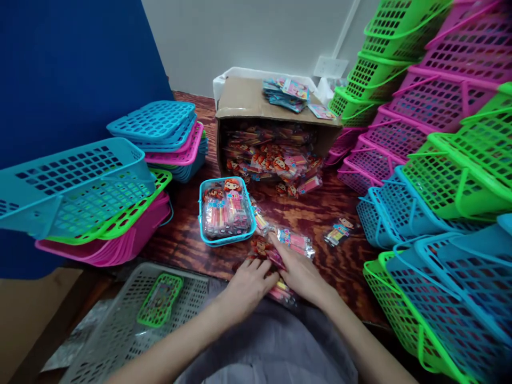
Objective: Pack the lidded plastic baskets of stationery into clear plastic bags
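Observation:
My left hand (251, 284) rests on clear packets of coloured sticks (282, 291) at the table's near edge, its fingers bent and slightly apart. Beside it, my right hand (301, 273) reaches in with the index finger stretched forward. A pinkish packet with a cartoon girl (275, 257) shows between its thumb and index finger; the far fingers are partly hidden. Just beyond lie a pink packet (295, 241) and a yellowish one (261, 220). A small blue basket (227, 242), filled with such packets, stands ahead and to the left.
An open cardboard box (244, 98) spills packets at the back, with flat cards (285, 93) on top. Stacked baskets rise at the left (104, 186) and right (420, 122). One packet (339, 231) lies alone at right. A grey crate (116, 320) holding a green basket (160, 300) sits lower left.

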`<state>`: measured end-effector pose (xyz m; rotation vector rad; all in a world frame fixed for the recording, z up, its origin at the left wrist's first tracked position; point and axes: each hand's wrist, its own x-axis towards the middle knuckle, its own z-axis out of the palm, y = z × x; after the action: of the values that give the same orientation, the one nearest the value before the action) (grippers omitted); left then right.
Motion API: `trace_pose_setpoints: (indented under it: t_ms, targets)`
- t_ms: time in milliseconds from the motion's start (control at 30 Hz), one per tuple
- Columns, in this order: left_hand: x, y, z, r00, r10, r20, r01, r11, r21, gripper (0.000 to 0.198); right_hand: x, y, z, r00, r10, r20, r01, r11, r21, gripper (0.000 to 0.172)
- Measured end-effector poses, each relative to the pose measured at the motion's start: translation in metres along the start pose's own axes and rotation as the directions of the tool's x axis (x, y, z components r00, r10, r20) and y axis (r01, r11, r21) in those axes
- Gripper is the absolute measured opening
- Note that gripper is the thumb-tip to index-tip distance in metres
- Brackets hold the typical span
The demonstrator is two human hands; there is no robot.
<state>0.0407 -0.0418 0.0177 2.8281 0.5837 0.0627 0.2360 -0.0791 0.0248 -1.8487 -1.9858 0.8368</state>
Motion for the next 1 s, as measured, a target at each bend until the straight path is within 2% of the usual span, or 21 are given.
trace_pose_setpoints:
  t_ms: [67,133,200,267,367,467,533,600,633,700,767,833,900,933,1000]
  targets:
    - [0.0,-0.001,0.0,0.999,-0.039,0.005,0.039,0.999,0.012,0.028,-0.008,0.002,0.002,0.998,0.049,0.048,-0.054,0.992,0.11,0.09]
    - [0.001,-0.001,0.0,0.997,-0.082,0.011,0.082,0.997,0.014,0.022,-0.015,0.003,-0.003,0.995,0.049,0.087,-0.066,0.977,0.203,0.075]
    - [0.003,0.001,0.0,0.991,-0.133,0.018,0.132,0.991,0.012,0.02,-0.021,0.003,-0.006,0.997,0.013,0.076,-0.033,0.965,0.26,0.054]
    - [0.004,0.004,-0.002,0.984,-0.179,0.024,0.179,0.984,0.01,0.022,-0.026,0.002,-0.005,1.0,-0.01,0.027,0.002,0.96,0.28,0.043]
    - [0.004,0.011,-0.004,0.972,-0.233,0.022,0.233,0.972,0.019,0.022,-0.032,0.002,-0.001,1.0,-0.006,-0.01,0.009,0.958,0.288,0.04]
    - [0.003,0.014,-0.002,0.961,-0.275,0.012,0.275,0.961,0.027,0.019,-0.038,0.002,0.0,0.995,0.033,0.093,-0.061,0.944,0.324,0.047]
    - [0.004,0.013,0.0,0.96,-0.281,0.015,0.281,0.959,0.033,0.016,-0.042,0.0,0.003,0.988,0.048,0.146,-0.087,0.96,0.268,0.061]
    - [0.007,0.011,0.001,0.96,-0.278,0.025,0.277,0.96,0.039,0.015,-0.044,-0.005,0.011,0.995,0.053,0.088,-0.065,0.988,0.143,0.078]
    - [0.008,0.011,0.002,0.96,-0.28,0.028,0.279,0.959,0.038,0.015,-0.043,-0.007,0.016,0.999,0.046,0.023,-0.048,0.995,0.084,0.077]
    - [0.009,0.01,0.0,0.957,-0.29,0.014,0.29,0.957,0.02,0.015,-0.038,-0.01,0.026,0.994,0.021,-0.11,-0.018,0.999,0.028,0.065]
    - [0.006,0.011,-0.005,0.96,-0.276,-0.05,0.275,0.961,-0.021,0.019,-0.031,-0.009,0.029,0.984,0.023,-0.178,-0.01,0.997,0.074,0.057]
    - [-0.004,0.01,-0.013,0.955,-0.232,-0.185,0.219,0.972,-0.087,0.034,-0.027,-0.004,0.024,0.983,0.09,-0.161,-0.052,0.973,0.224,0.051]
    - [-0.02,0.007,-0.023,0.908,-0.227,-0.352,0.168,0.967,-0.19,0.049,-0.029,0.001,0.013,0.977,0.185,-0.104,-0.12,0.886,0.448,0.044]
    - [-0.029,0.005,-0.027,0.863,-0.267,-0.429,0.165,0.951,-0.261,0.05,-0.032,0.003,0.006,0.971,0.229,-0.073,-0.148,0.808,0.57,0.044]
    - [-0.048,0.005,-0.032,0.739,-0.44,-0.51,0.205,0.868,-0.452,0.039,-0.039,0.0,-0.007,0.95,0.312,-0.008,-0.188,0.593,0.783,0.051]
